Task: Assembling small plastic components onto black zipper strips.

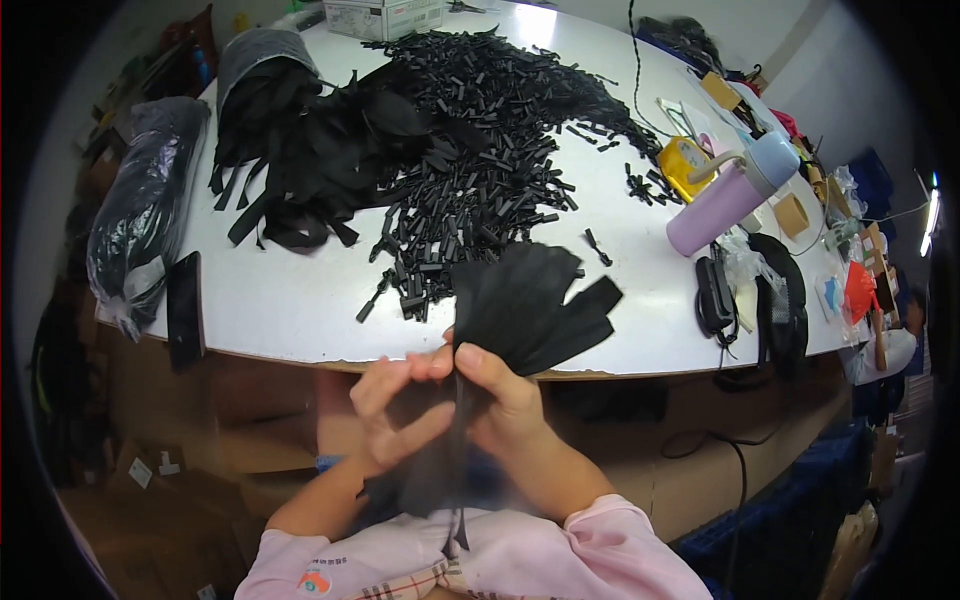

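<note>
A fan of flat black fabric strips (510,305) is pinched in my right hand (505,400), with the thumb pressed on its near end. The strips spread out above the table's front edge. My left hand (395,405) is beside the fan's left edge, fingertips touching it. Its thumb stands apart from the curled fingers. Below the hands, more black strip material (425,480) hangs in front of my shirt, blurred by motion. Beyond the fan lies a large heap of small black pieces (470,150), slim and rod-like, some with loops.
Loose black strips (310,160) spill from a grey bag (265,55) at the left. Near it are a wrapped black bundle (150,200) and a dark phone (185,310). Rightward stand a lilac bottle (715,210), yellow tape roll (682,165) and black case (715,295). A carton (385,18) sits behind.
</note>
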Available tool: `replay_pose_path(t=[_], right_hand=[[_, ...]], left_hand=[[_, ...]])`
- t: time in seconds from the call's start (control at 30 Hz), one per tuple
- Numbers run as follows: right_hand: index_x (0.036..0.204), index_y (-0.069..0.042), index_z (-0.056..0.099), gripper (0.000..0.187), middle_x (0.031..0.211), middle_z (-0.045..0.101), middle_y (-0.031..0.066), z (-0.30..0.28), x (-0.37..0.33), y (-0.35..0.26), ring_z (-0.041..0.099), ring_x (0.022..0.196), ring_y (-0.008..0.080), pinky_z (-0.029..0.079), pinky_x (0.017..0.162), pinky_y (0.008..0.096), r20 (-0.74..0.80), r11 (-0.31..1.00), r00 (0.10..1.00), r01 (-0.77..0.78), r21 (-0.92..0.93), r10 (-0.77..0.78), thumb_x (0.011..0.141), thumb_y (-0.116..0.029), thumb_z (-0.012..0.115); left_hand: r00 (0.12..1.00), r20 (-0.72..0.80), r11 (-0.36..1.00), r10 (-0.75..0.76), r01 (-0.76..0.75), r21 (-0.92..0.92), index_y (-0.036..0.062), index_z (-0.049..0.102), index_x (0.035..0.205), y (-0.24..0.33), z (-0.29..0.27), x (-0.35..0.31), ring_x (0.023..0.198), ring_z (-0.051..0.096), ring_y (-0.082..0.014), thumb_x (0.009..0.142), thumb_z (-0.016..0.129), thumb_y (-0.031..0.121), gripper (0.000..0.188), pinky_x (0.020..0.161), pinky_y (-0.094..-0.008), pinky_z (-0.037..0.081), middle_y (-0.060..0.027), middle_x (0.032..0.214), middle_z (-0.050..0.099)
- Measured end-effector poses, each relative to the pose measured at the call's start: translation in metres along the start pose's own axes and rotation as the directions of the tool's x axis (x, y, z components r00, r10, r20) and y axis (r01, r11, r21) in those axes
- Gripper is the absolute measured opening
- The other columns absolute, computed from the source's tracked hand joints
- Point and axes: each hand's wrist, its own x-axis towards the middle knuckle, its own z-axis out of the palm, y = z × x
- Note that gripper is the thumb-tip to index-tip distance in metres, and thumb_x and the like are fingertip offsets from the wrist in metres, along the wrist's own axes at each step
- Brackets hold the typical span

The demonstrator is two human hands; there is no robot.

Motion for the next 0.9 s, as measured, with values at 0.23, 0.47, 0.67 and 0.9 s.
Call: replay_pose_path(t=[0.23, 0.47, 0.67, 0.9], right_hand=[[0.091, 0.001, 0.053, 0.018, 0.079, 0.059, 0.01, -0.003, -0.006, -0.022, 0.057, 0.068, 0.0161, 0.048, 0.063, 0.0266, -0.093, 0.924, 0.989, -0.138, -0.358, 0.112, 0.078, -0.009, 0.056], [0.101, 0.002, 0.049, 0.03, 0.094, 0.055, 0.0061, 0.001, 0.002, 0.008, 0.051, 0.081, 0.0109, 0.043, 0.071, 0.0242, 0.042, 0.798, 0.996, 0.088, -0.596, -0.079, 0.076, -0.01, 0.06], [0.099, 0.003, 0.049, 0.027, 0.092, 0.056, 0.0075, -0.015, 0.0, 0.012, 0.05, 0.082, 0.0118, 0.041, 0.074, 0.024, 0.073, 0.705, 0.963, 0.24, -0.667, -0.259, 0.081, -0.017, 0.053], [0.105, 0.002, 0.046, 0.028, 0.096, 0.053, 0.0088, -0.024, 0.003, 0.018, 0.052, 0.082, 0.0135, 0.043, 0.071, 0.0255, 0.026, 0.821, 0.977, 0.192, -0.538, -0.212, 0.085, -0.018, 0.046]], left_hand=[[0.728, 0.215, 0.587, -0.651, 0.662, -0.465, 0.0049, 0.04, 0.116, -0.011, -0.046, 0.034, 0.091, 0.051, -0.018, 0.066, 0.065, 0.009, 0.056, 0.081, -0.0342, 0.04, -0.0125, 0.107, 0.049], [0.404, 0.702, -0.122, -0.586, 0.813, -0.569, 0.0028, 0.032, 0.121, 0.011, -0.004, 0.015, 0.099, 0.044, -0.0135, 0.062, 0.072, 0.009, 0.071, 0.082, -0.0292, 0.039, -0.0069, 0.109, 0.046], [0.385, 0.682, -0.095, -0.622, 0.827, -0.554, -0.0009, 0.046, 0.107, 0.014, -0.001, 0.009, 0.095, 0.046, -0.0118, 0.072, 0.063, 0.011, 0.04, 0.081, -0.0272, 0.039, -0.0056, 0.101, 0.051], [0.33, 0.653, -0.236, -0.682, 0.745, -0.623, -0.0009, 0.044, 0.11, 0.019, -0.001, -0.003, 0.096, 0.046, -0.0131, 0.075, 0.059, 0.012, 0.04, 0.082, -0.0257, 0.038, -0.0063, 0.102, 0.05]])
